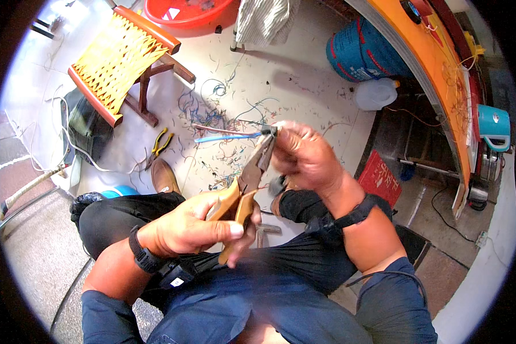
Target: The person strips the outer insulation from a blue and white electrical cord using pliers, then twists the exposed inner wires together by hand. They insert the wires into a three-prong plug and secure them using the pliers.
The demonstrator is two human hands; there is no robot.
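Note:
My left hand (186,226) is wrapped round the tan handles of a pair of pliers (251,176), whose metal jaws point up and to the right. At the jaw tips is a small dark piece (268,132) with wires attached. My right hand (308,152), slightly blurred, pinches that piece from the right. A blue wire (226,137) and a thin reddish-brown wire (221,131) stick out from it to the left. Whether the jaws grip the piece or a wire cannot be made out. Beneath my hands, a hammer-like metal tool (264,229) shows partly.
Wire scraps (215,106) litter the pale floor ahead. Yellow-handled pliers (163,142) lie near my left shoe (164,176). A woven yellow stool (123,60) and a red basin (183,14) are far left. A blue bucket (364,51), white jug (375,94) and orange-topped table (407,40) are right.

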